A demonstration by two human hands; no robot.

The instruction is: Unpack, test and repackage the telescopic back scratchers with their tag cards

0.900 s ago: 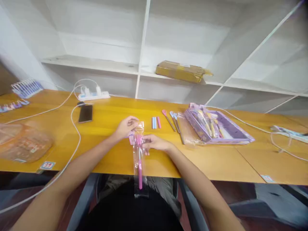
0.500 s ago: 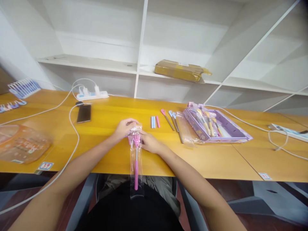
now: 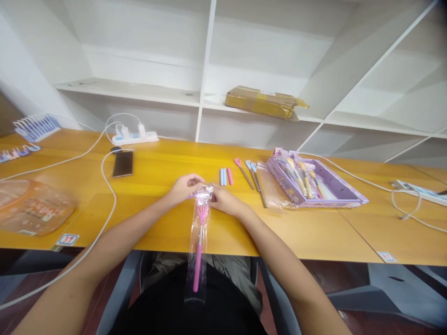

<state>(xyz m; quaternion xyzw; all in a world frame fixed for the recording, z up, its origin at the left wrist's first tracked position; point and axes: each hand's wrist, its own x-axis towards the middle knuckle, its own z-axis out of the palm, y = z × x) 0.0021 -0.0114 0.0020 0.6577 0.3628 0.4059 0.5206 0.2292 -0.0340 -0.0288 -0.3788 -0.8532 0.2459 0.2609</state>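
Left fingers [image 3: 194,188] and right fingers [image 3: 215,199] pinching a clear sleeve [image 3: 194,237] by its top end, pink scratcher [image 3: 199,251] inside, just below the fingers, stretched toward the wearer's body, short blue and pink tubes [image 3: 225,177] lay on the desk [image 3: 167,163] beyond the right fingers

Pink scratcher [image 3: 197,267] on my remote screen, silver shaft [image 3: 200,235], clear wrapper [image 3: 193,237], pale-blue and pink tubes [image 3: 223,177], purple patterned tray [image 3: 349,203], orange-yellow tabletop [image 3: 167,163]
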